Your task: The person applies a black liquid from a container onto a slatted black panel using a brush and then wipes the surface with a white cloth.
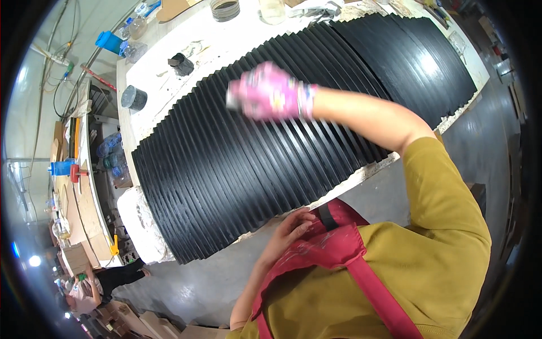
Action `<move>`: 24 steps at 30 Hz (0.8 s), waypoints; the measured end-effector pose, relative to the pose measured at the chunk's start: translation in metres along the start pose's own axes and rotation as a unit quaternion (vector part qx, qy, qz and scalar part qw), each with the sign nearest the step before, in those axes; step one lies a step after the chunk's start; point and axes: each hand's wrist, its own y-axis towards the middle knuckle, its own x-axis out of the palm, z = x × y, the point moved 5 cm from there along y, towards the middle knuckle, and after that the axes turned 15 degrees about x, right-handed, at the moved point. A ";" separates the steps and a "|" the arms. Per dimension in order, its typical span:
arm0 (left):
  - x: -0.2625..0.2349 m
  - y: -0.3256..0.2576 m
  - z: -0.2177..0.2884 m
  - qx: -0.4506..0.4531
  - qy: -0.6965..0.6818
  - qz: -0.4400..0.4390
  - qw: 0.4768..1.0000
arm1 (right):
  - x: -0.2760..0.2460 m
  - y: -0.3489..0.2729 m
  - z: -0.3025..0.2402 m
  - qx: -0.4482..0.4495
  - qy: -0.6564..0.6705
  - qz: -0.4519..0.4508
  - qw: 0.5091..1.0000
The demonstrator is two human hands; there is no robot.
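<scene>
Several long black strips (226, 169) lie side by side across the table, forming a ridged, shiny surface. Above their middle is my right hand (268, 93) in a pink patterned glove, smeared by motion. Its fingers are closed, and something pale shows at their tips, too blurred to name. My left hand (293, 229) is bare and rests by the table's near edge, against my red apron (333, 248). Its fingers are stretched out and loosely bent, with nothing seen in them.
On the white table (164, 85) stand a dark cup (134, 98) and a small black pot (181, 64). Behind them are a roll of tape (224, 9) and clear bottles (134, 51). A side bench (99, 209) runs along the left, with a person (84, 291) beyond it.
</scene>
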 end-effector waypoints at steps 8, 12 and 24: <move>0.007 0.006 -0.006 -0.020 -0.034 0.033 0.999 | 0.000 -0.035 -0.023 0.007 -0.048 0.018 0.999; 0.004 0.007 -0.010 -0.018 -0.026 0.021 0.999 | -0.018 -0.073 -0.047 -0.097 0.046 -0.066 0.992; 0.006 0.020 -0.023 -0.004 0.008 0.018 1.000 | -0.029 -0.123 -0.054 -0.169 0.204 0.028 0.964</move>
